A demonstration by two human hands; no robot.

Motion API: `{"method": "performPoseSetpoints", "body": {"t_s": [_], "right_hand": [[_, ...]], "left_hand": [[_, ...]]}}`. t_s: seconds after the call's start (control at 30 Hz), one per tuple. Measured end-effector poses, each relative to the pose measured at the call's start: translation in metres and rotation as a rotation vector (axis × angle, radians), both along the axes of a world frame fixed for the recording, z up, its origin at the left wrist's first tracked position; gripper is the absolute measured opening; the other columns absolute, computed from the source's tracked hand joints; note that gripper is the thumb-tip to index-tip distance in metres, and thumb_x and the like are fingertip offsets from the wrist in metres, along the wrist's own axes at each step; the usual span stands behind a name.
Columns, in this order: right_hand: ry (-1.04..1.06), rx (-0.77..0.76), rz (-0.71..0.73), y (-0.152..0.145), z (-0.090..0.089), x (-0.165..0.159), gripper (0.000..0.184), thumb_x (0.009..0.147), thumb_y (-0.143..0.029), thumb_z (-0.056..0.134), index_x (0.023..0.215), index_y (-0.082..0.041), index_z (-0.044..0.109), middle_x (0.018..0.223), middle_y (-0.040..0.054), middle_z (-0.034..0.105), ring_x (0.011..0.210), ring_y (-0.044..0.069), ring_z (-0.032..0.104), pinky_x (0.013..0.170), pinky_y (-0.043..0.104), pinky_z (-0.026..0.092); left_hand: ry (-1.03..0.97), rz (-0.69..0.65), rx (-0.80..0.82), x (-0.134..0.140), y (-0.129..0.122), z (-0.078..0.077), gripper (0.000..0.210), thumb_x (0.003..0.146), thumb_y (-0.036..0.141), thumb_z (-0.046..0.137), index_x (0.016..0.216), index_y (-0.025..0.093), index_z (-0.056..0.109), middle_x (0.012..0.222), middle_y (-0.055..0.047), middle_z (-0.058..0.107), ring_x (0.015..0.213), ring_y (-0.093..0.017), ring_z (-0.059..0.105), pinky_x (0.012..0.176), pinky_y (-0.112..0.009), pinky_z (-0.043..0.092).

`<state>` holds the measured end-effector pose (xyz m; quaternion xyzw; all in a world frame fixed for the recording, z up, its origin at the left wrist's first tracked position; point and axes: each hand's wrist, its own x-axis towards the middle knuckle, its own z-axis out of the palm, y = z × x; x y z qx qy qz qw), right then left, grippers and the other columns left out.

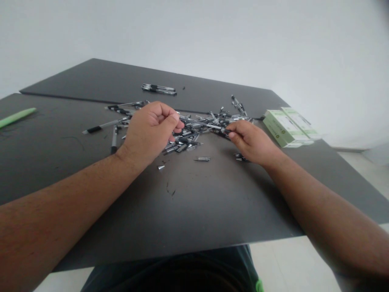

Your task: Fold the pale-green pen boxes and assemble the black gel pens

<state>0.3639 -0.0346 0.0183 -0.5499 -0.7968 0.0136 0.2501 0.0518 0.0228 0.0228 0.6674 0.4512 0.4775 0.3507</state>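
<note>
My left hand (152, 127) pinches one end of a thin pen refill (200, 123), with thumb and forefinger closed. The refill stretches across to my right hand (251, 140), whose fingers are closed on a short dark-and-clear pen part (224, 130). Whether the refill sits inside that part or only meets it cannot be made out. Under and behind both hands lies a loose pile of pen parts (185, 142), clear and black. Nearer to me are a small clear piece (202, 159) and a silver cone tip (161, 167).
On the dark table (188, 211), a bundle of pens (158, 89) lies at the back. Green-and-white boxes (288, 127) stand at the right, and a light green stick-like object (18, 117) lies at the far left. More pens (106, 125) lie left of the pile.
</note>
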Motion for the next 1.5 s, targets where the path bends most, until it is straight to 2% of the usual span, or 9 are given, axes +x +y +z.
{"method": "performPoseSetpoints", "body": {"t_s": [0.4,0.67,1.1,1.27,1.37,1.5], "right_hand": [[-0.013,-0.008,0.009,0.0001,-0.0023,-0.0001,0.026,0.11,-0.034,0.054,0.118,-0.023,0.076,0.115,0.0132,0.081,0.108,0.033,0.073,0.099,0.046,0.057],[-0.009,-0.008,0.002,-0.0006,-0.003,-0.0007,0.027,0.109,-0.035,0.055,0.117,-0.024,0.078,0.114,0.0127,0.082,0.108,0.033,0.074,0.098,0.048,0.058],[-0.015,-0.019,0.021,-0.0008,-0.0015,-0.0014,0.026,0.11,-0.035,0.054,0.116,-0.023,0.076,0.114,0.0131,0.081,0.107,0.033,0.073,0.097,0.045,0.056],[-0.03,-0.012,0.033,-0.0007,-0.0026,-0.0015,0.026,0.11,-0.033,0.054,0.117,-0.022,0.077,0.113,0.0129,0.081,0.108,0.033,0.075,0.097,0.044,0.056],[-0.033,0.012,0.046,-0.0007,-0.0036,-0.0019,0.027,0.109,-0.034,0.055,0.117,-0.022,0.078,0.112,0.0124,0.083,0.107,0.032,0.076,0.096,0.044,0.057],[-0.035,0.031,0.048,-0.0053,-0.0017,-0.0085,0.027,0.105,-0.031,0.06,0.119,-0.022,0.081,0.113,0.0117,0.085,0.103,0.031,0.078,0.094,0.042,0.058]], "left_hand": [[0.04,-0.031,-0.009,0.0014,-0.0019,0.0006,0.011,0.101,0.032,0.065,0.095,0.024,0.065,0.094,-0.008,0.085,0.08,-0.021,0.083,0.059,-0.031,0.062],[0.052,-0.032,-0.013,0.0003,-0.0013,0.0,0.01,0.1,0.032,0.067,0.095,0.024,0.067,0.095,-0.007,0.085,0.083,-0.021,0.084,0.061,-0.029,0.062],[0.102,-0.027,-0.02,0.0004,-0.0029,0.0028,0.013,0.101,0.035,0.065,0.096,0.024,0.066,0.096,-0.007,0.086,0.083,-0.023,0.084,0.063,-0.032,0.063],[0.148,-0.067,-0.037,-0.0001,0.0007,-0.0007,0.014,0.101,0.036,0.065,0.096,0.023,0.069,0.096,-0.008,0.087,0.08,-0.023,0.083,0.065,-0.034,0.063],[0.225,-0.13,0.016,-0.002,0.0011,-0.0031,0.018,0.101,0.039,0.068,0.101,0.024,0.077,0.098,-0.007,0.088,0.084,-0.025,0.083,0.072,-0.036,0.064],[0.339,-0.192,0.167,-0.003,-0.0056,-0.0036,0.019,0.101,0.037,0.072,0.107,0.026,0.086,0.099,-0.003,0.088,0.091,-0.023,0.082,0.086,-0.035,0.063]]}}
